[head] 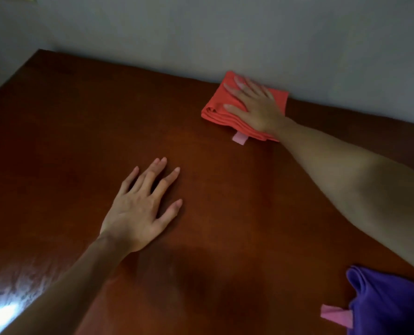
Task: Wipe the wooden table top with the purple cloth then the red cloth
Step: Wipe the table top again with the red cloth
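wooden table (80, 131) fills the view, against a pale wall (225, 32). your right hand (256, 105) presses flat, fingers straight, on the folded red cloth (219, 110) at the far edge by the wall. your left hand (138, 209) rests flat on bare wood, fingers spread. purple cloth (389, 303) bunched at near right corner, untouched.

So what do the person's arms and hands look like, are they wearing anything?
Both are bare. The left hand and right hand show no gloves, rings or watch, and no sleeves cover the forearms as far as the picture reaches. The fingers are slim, the nails short and unpainted.
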